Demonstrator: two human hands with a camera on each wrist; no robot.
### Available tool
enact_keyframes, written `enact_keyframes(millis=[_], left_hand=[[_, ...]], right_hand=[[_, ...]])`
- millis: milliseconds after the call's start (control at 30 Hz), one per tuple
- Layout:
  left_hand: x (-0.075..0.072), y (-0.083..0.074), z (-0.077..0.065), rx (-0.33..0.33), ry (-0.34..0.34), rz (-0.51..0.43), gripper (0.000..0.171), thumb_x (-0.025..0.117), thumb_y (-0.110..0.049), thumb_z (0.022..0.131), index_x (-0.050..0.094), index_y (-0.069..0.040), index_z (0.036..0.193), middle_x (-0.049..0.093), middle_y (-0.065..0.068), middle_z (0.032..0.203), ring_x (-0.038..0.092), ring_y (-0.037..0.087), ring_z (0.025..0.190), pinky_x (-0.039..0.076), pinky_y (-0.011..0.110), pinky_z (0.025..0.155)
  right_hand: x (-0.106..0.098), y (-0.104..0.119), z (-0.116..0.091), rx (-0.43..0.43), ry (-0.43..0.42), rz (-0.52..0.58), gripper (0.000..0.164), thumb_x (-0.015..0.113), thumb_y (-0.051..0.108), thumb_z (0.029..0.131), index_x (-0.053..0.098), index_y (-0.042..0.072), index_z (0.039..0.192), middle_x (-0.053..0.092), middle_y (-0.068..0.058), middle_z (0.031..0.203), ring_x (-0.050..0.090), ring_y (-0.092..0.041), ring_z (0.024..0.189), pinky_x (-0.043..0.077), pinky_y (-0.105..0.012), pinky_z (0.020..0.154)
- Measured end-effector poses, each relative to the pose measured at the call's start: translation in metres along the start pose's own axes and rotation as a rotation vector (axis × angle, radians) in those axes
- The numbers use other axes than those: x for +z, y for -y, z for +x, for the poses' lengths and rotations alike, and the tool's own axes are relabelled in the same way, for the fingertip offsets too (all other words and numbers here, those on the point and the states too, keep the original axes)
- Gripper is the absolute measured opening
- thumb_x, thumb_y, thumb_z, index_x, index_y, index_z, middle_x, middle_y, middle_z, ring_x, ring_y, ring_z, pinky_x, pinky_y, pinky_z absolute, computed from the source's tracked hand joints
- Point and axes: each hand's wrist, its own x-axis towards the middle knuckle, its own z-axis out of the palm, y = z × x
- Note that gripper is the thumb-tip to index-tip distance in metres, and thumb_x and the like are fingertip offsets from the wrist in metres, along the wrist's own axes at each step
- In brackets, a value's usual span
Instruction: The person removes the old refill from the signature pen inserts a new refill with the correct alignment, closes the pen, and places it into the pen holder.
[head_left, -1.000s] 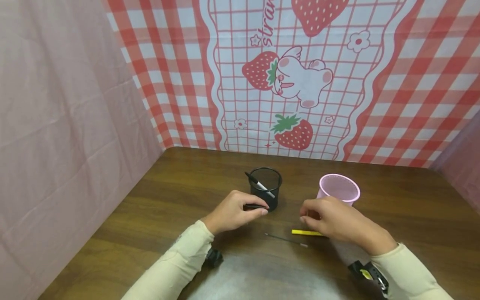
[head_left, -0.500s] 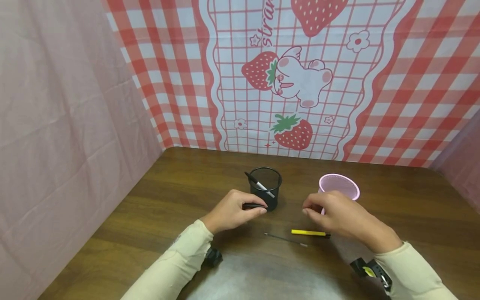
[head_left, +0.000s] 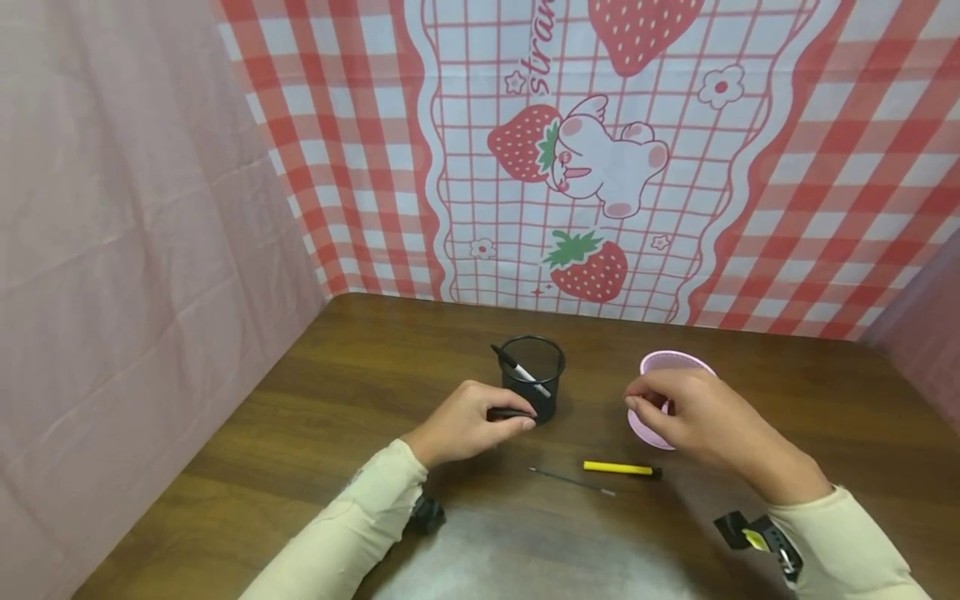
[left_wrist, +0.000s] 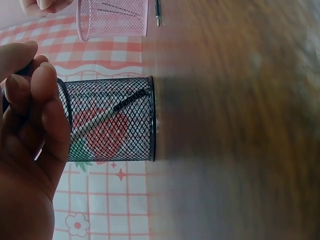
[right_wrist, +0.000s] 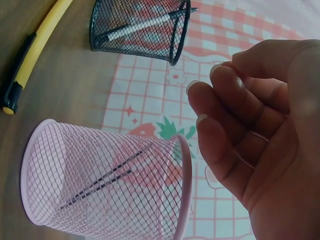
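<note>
Left grip (head_left: 471,423) pinching black item (head_left: 510,412), right grip (head_left: 703,417) released near pink cup (right_wrist: 105,150), cloth (head_left: 360,150) lettered “stra”

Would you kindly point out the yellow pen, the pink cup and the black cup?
Yellow pen (head_left: 618,468): head view, middle of the barrel.
Pink cup (right_wrist: 130,204): right wrist view, mesh wall.
Black cup (left_wrist: 120,136): left wrist view, mesh wall.
</note>
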Motion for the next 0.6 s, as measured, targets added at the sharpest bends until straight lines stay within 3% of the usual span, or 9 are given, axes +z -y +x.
enact_keyframes(millis=[300, 600], left_hand=[[0.000, -0.002, -0.001, -0.013, 0.021, -0.039, 0.016, 0.072, -0.019, 0.095, 0.077, -0.005, 0.103, 0.072, -0.005, 0.084, 0.056, -0.002, 0.052, 0.050, 0.020, 0.051], [0.001, -0.003, 0.000, -0.027, 0.033, -0.053, 0.015, 0.073, -0.019, 0.094, 0.077, -0.006, 0.102, 0.070, -0.006, 0.082, 0.057, -0.002, 0.051, 0.050, 0.020, 0.050]], right_hand=[[-0.005, -0.003, -0.001, 0.018, -0.041, -0.020, 0.019, 0.079, 0.007, 0.082, 0.069, 0.022, 0.084, 0.058, 0.023, 0.075, 0.052, 0.004, 0.065, 0.048, -0.022, 0.056], [-0.010, -0.008, -0.003, 0.096, -0.074, -0.097, 0.014, 0.078, 0.009, 0.083, 0.071, 0.019, 0.090, 0.059, 0.017, 0.074, 0.053, 0.000, 0.065, 0.048, -0.025, 0.055]])
